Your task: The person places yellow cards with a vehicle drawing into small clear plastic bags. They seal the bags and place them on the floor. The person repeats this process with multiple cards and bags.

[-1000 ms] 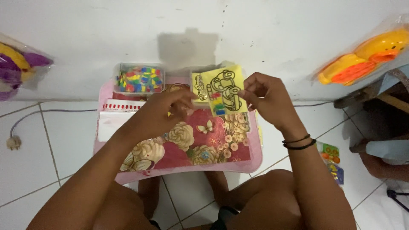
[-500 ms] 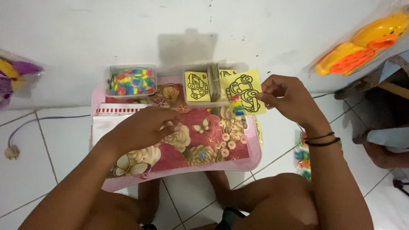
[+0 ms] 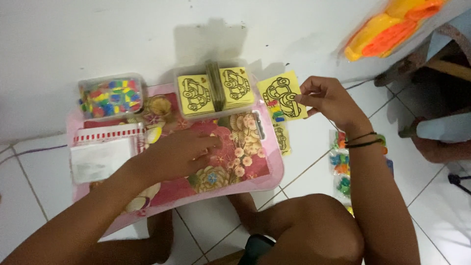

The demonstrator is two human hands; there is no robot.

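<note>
- right hand (image 3: 327,99) at upper right of frame, thumb and fingers pinching a yellow card (image 3: 283,96) by its right edge; card is lifted clear of the tray (image 3: 274,169), hanging over the white tile floor (image 3: 319,162) just right of the card box (image 3: 216,91)
- card shows a black car outline with a few coloured patches at lower left (rest of it looks unfilled, hard to tell at this size)
- left hand (image 3: 179,154) lies palm down mid-frame on the tray's floral top, fingers loosely spread, holding nothing
- progress, my read: one card is out of the box and in hand; two stacks of like yellow cards sit in the clear box with a divider between them, so most of the pile looks untouched
- another card strip (image 3: 282,138) lies off the tray's right edge, partly below the held card
- bead box (image 3: 111,95) at upper left, clear tub full of mixed-colour pieces, lid state unclear
- white pad (image 3: 100,156) with a red-striped top edge at left of tray, just beside the left wrist
- bags of small coloured bits (image 3: 341,164) on the floor at right, under the right forearm
- orange and yellow plastic toy (image 3: 392,29) at top right, well apart from the work
- in the way: not much; tray space right of the left hand is bare, the person's own knees crowd the bottom of frame, card box sits tight against the wall (image 3: 122,34)
</note>
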